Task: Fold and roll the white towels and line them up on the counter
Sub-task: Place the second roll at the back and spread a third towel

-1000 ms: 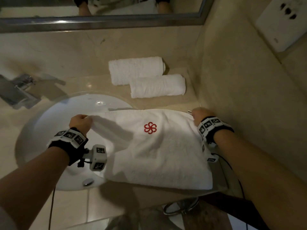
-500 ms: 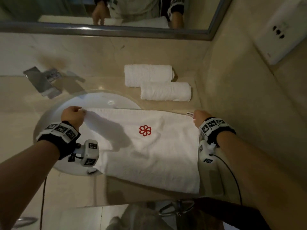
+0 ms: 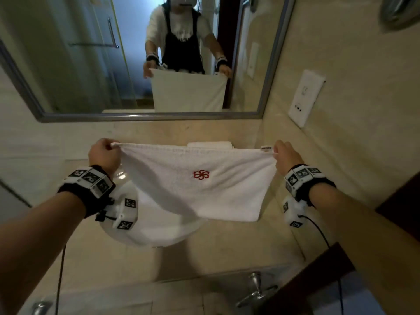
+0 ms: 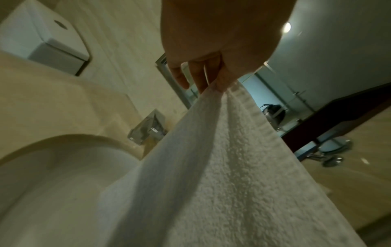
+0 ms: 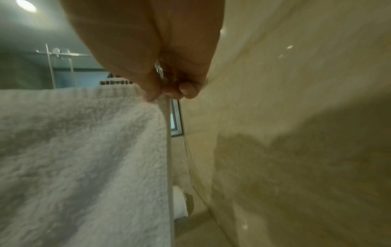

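A white towel (image 3: pixel 204 187) with a red flower emblem (image 3: pixel 201 174) hangs in the air above the counter, stretched by its top corners. My left hand (image 3: pixel 105 153) pinches the top left corner (image 4: pixel 215 90). My right hand (image 3: pixel 284 155) pinches the top right corner beside a small label (image 5: pixel 116 82). The towel's lower edge hangs over the white sink (image 3: pixel 159 233). Behind the towel's top edge only a sliver of a rolled white towel (image 3: pixel 210 144) shows at the back of the counter; another roll end (image 5: pixel 180 203) shows in the right wrist view.
A beige counter (image 3: pixel 227 251) runs around the sink, with a beige wall (image 3: pixel 341 110) close on the right carrying a white socket plate (image 3: pixel 304 98). A mirror (image 3: pixel 136 53) hangs behind. A chrome faucet (image 4: pixel 148 130) stands left of the towel. A metal handle (image 3: pixel 254 289) sits below the counter front.
Both hands have lifted the towel off the counter and sink, so it now hangs stretched in the air. The view has tilted up toward the mirror.
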